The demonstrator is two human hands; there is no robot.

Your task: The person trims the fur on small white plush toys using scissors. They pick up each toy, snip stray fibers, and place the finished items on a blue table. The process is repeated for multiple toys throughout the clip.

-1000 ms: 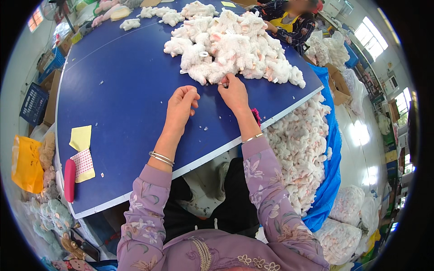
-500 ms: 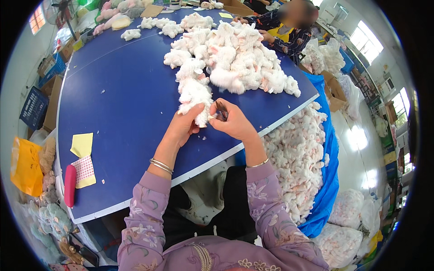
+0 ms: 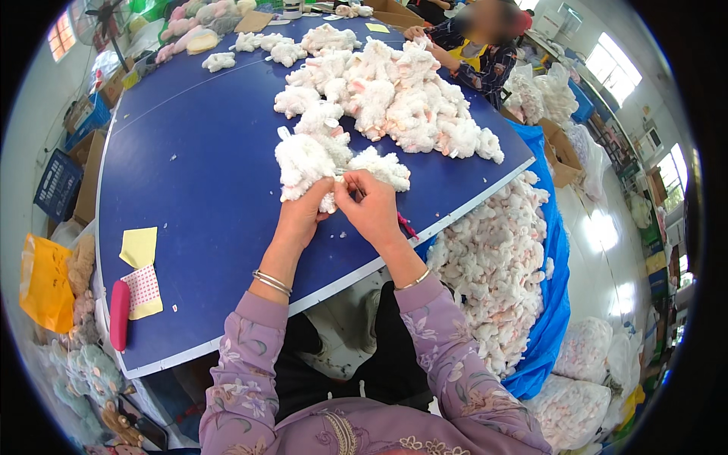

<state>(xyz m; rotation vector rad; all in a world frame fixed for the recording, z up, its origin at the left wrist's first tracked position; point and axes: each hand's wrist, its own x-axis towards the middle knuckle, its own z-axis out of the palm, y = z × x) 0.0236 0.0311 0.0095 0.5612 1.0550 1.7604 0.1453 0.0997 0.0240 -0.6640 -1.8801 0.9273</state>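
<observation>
**White plush piece (image 3: 302,161) in both hands' reach at blue table (image 3: 205,197)**

Head view: the left hand (image 3: 305,211) grips the piece's lower end, thumb on top. The right hand (image 3: 370,203) meets it there, thumb and forefinger drawn together; what they pinch cannot be told. The piece lies nearer the person than the plush pile (image 3: 409,102); another plush piece (image 3: 384,167) lies just beyond the right hand.

The plush toy (image 3: 303,161) looks fluffy, the tabletop (image 3: 205,189) smooth.

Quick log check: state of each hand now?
Left hand: closed, holding a white plush piece.
Right hand: at its lower edge; whether it's gripping can't be told.
</observation>
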